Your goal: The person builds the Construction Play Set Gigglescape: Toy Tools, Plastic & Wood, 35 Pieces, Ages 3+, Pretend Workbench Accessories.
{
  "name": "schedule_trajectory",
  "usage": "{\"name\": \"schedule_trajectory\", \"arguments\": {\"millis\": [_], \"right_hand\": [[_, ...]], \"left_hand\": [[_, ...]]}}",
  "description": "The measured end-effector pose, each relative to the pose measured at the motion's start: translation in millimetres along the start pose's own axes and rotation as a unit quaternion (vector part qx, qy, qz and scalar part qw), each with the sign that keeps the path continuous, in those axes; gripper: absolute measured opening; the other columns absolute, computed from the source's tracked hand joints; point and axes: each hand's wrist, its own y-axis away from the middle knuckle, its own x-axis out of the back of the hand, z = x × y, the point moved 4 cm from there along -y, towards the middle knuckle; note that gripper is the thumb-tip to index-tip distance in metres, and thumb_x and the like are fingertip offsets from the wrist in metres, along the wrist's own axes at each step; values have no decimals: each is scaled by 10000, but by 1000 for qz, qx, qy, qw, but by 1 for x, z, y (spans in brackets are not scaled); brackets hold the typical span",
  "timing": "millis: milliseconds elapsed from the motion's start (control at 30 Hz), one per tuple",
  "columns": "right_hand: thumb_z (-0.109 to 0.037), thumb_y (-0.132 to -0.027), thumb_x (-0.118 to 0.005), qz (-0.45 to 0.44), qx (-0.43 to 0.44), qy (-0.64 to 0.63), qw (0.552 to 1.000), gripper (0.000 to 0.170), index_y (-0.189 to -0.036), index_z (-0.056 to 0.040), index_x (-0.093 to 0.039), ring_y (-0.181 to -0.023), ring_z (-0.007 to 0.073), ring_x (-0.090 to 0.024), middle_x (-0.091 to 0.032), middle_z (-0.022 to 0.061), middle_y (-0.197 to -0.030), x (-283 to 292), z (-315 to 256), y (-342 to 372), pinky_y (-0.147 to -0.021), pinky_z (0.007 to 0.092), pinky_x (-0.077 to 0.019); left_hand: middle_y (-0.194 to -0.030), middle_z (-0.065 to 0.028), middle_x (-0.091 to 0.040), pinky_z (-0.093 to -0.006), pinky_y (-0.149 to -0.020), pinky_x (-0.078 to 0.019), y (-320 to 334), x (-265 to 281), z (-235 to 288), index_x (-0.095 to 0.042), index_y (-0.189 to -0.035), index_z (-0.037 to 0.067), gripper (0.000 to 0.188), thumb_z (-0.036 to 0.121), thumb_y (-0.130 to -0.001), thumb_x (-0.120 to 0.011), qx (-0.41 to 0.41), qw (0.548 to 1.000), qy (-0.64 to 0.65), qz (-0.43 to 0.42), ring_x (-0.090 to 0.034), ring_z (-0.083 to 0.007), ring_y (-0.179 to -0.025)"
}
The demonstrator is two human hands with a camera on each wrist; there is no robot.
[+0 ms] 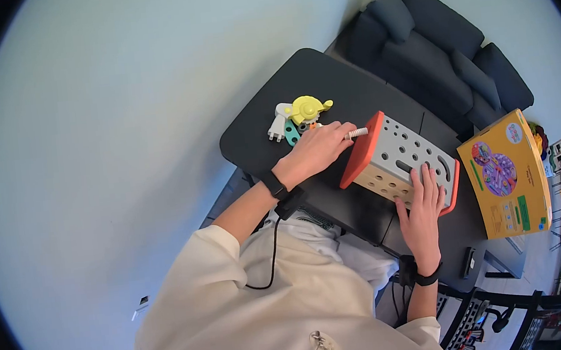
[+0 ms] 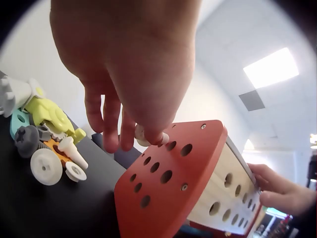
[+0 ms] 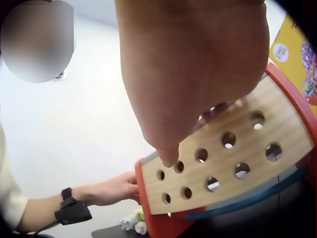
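Note:
A toy toolbox (image 1: 413, 149) with a grey perforated top, pale wooden sides and red end panels stands on the black table. My left hand (image 1: 315, 150) pinches a white threaded screw (image 1: 357, 132) between thumb and fingers. The screw's end is right at the upper holes of the near red end panel (image 2: 171, 183) in the left wrist view. My right hand (image 1: 422, 212) rests on the box's other end, fingers extended over the grey top. Its thumb (image 3: 169, 156) lies against the wooden side (image 3: 233, 148), which has two rows of round holes.
Left of the box lies a pile of plastic toy parts: a yellow piece (image 1: 306, 110), a white piece (image 1: 280, 120), a teal strip (image 1: 291, 133) and grey wheels. A yellow printed carton (image 1: 507, 177) stands at the right. A dark sofa (image 1: 430, 46) is beyond the table.

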Motion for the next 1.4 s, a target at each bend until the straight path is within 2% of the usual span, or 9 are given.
{"name": "schedule_trajectory", "arguments": {"millis": [433,633,700,833,933,1033,1100,1233,1400], "right_hand": [[-126,-950,-752,22,-18,-59,998,594,-1493,-75,-516,-1614,360,-314,-403,166,-1693,0,4,7,-1301,627,-137],[-129,-942,-752,41,-36,-81,995,574,-1473,-75,-539,-1615,352,-316,-416,159,-1687,-2,4,8,-1312,634,-114],[-137,-950,-745,46,-38,-93,994,566,-1474,-75,-541,-1616,350,-316,-422,159,-1683,-3,4,8,-1314,641,-106],[-140,-961,-731,53,-46,-112,991,558,-1480,-76,-538,-1616,357,-313,-425,162,-1681,1,1,10,-1319,639,-79],[-85,-968,-701,84,-61,-180,978,525,-1468,-50,-544,-1612,374,-320,-429,160,-1681,11,-6,17,-1325,587,-155],[-21,-979,-659,151,-96,-282,943,390,-1367,-17,-623,-1499,382,-489,-556,177,-1568,19,-5,43,-1250,490,-354],[3,-994,-626,68,-87,-323,940,238,-1220,9,-701,-1206,300,-688,-725,158,-1292,14,-7,54,-1042,358,-511],[-58,-1030,-627,-2,-140,-386,912,150,-1120,8,-727,-880,221,-732,-774,113,-949,-1,-21,62,-827,308,-547],[-91,-1050,-649,-45,-139,-395,907,169,-1170,-4,-728,-934,263,-767,-782,159,-1008,-8,-26,63,-658,334,-571]], "left_hand": [[-1063,-147,-628,-491,-789,-566,-5,6,8,-699,-1299,83,262,139,-1044,-671,-64,997,33,23,-710,-375,-897],[-1198,-216,-670,-532,-900,-570,-4,-5,22,-461,-1507,76,471,54,-1048,-562,-85,988,128,21,-713,-452,-1037],[-1253,-207,-689,-481,-954,-563,-6,-13,18,-307,-1578,56,584,59,-1056,-570,15,983,171,-60,-708,-409,-1131],[-1227,-210,-689,-457,-959,-555,-5,-17,5,-324,-1558,33,569,36,-1041,-561,3,978,206,-46,-700,-412,-1117],[-1231,-206,-671,-459,-989,-539,-4,-4,-6,-395,-1519,17,543,17,-1008,-578,6,996,91,3,-678,-412,-1134],[-1236,-168,-640,-477,-1037,-488,-7,9,-34,-683,-1259,15,313,1,-951,-627,-39,990,-100,91,-603,-372,-1176],[-1251,-153,-633,-472,-1022,-487,-5,14,-41,-712,-1221,28,277,21,-949,-658,-12,986,-144,79,-591,-361,-1179],[-1237,-109,-620,-465,-1020,-446,5,-1,-33,-754,-1136,61,244,132,-904,-777,-32,982,-182,40,-558,-317,-1201],[-1192,-106,-607,-456,-1009,-421,10,-31,-37,-830,-992,79,198,179,-821,-837,-65,956,-287,22,-539,-304,-1187]]}}
